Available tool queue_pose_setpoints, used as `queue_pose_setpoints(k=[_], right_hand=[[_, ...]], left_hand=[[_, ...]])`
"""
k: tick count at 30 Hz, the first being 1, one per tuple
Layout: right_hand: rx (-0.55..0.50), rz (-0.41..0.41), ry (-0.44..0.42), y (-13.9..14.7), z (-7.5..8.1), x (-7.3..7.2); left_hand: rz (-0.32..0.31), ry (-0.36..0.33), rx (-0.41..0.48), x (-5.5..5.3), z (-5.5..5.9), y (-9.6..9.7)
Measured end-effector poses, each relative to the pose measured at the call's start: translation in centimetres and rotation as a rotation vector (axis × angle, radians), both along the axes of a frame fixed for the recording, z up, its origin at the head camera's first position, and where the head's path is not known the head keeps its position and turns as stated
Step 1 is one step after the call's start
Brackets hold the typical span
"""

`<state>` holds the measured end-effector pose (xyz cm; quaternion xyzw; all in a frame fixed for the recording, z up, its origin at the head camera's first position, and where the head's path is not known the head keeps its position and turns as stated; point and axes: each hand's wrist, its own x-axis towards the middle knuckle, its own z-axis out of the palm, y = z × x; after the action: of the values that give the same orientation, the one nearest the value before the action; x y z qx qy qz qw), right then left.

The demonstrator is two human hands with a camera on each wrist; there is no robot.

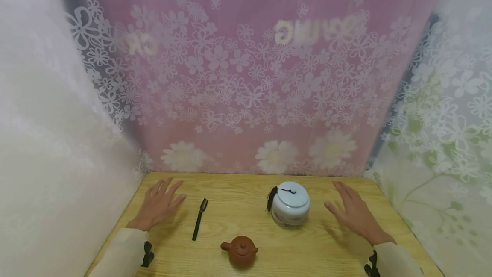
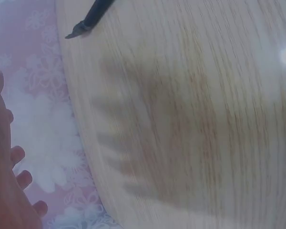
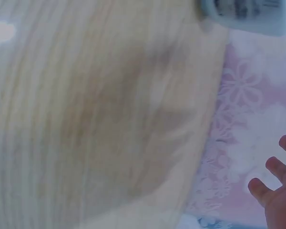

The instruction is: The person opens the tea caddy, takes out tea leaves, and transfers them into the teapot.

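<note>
My left hand [image 1: 158, 203] hovers over the left side of the wooden table, fingers spread and holding nothing. Nearest to it lies a dark tea scoop [image 1: 199, 219], whose end also shows at the top of the left wrist view. On the right side, my right hand [image 1: 353, 213] hangs above the tabletop with straight fingers, also holding nothing. Left of that hand stands a pale lidded porcelain jar [image 1: 291, 204] with a dark tassel tied to its lid knob. A small reddish-brown clay teapot [image 1: 242, 251] sits near the front, its lid on.
The wooden table [image 1: 230, 191] has rounded far corners. Behind it hangs a pink floral curtain [image 1: 238, 97]. A whitish sheet [image 1: 57, 140] borders the left side, and a leaf-and-flower patterned one [image 1: 442, 161] borders the right.
</note>
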<state>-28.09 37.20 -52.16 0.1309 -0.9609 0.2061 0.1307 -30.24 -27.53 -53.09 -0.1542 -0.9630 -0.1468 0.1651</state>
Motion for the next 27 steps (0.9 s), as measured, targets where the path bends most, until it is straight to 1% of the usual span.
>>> queue_pose_setpoints(k=[2,3,5,6,10,16,20,24,27], right_hand=[[-0.016,0.005,-0.002,-0.2,0.6,0.0],[-0.024,0.009,-0.001,-0.4,0.9,0.0],[-0.041,0.017,0.001,-0.9,1.5,0.0],[-0.047,0.019,0.002,-1.2,1.9,0.1],[-0.078,0.03,0.003,-2.4,3.0,0.3],[-0.102,0.057,0.025,-4.1,3.8,0.5],[-0.13,0.1,0.025,-5.5,4.4,0.7],[-0.135,0.121,0.021,-7.0,5.2,1.1],[-0.136,0.134,0.022,-7.9,5.4,1.3]], left_hand=[[-0.025,0.029,0.013,0.0,0.1,0.3],[-0.033,0.03,0.019,0.0,0.2,0.4],[-0.047,0.015,0.03,0.1,0.5,0.7],[-0.046,-0.008,0.038,0.2,0.9,1.0],[-0.057,-0.054,0.047,0.3,1.4,1.6],[-0.095,-0.057,0.063,0.3,1.9,2.6],[-0.112,-0.064,0.072,0.3,2.2,3.3],[-0.141,-0.069,0.085,0.4,2.6,4.1],[-0.166,-0.072,0.101,0.6,3.0,4.7]])
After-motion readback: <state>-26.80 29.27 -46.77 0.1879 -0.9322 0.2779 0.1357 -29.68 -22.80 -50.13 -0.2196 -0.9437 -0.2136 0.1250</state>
